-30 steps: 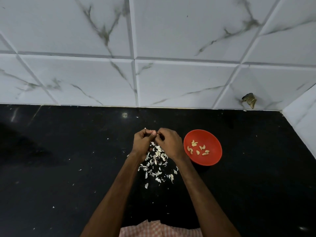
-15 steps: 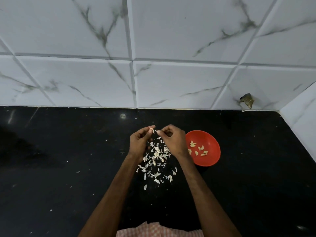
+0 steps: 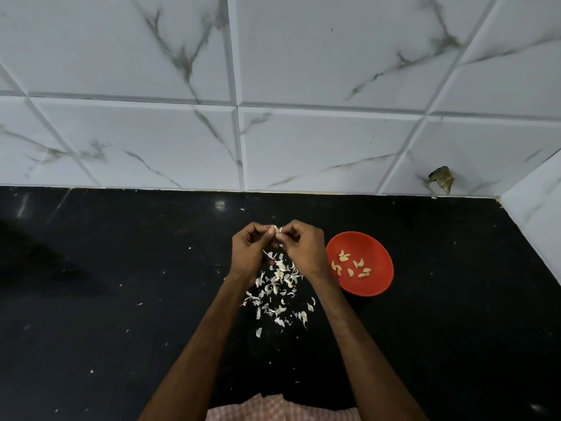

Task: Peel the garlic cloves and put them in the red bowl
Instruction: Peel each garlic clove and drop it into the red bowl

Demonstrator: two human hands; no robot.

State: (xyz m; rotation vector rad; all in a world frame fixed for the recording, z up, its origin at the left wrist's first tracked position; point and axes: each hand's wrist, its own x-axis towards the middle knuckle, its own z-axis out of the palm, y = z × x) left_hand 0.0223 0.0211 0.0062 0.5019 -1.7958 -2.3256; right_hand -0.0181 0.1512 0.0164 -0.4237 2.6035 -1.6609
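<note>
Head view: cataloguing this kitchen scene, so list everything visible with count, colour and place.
countertop: one, black, lower view.
wall tiles: several, white with grey veins, behind it.
red bowl: one, red, on countertop, right of centre.
peeled cloves: several, pale yellow, inside the bowl.
garlic skins: many, white, heaped on countertop, centre.
garlic clove: one, pale, above the skins.
brownish object: one, low on right tile.
checked cloth: one, pink-white, bottom edge.
left hand: one, pinching the clove.
right hand: one, pinching the clove.
</note>
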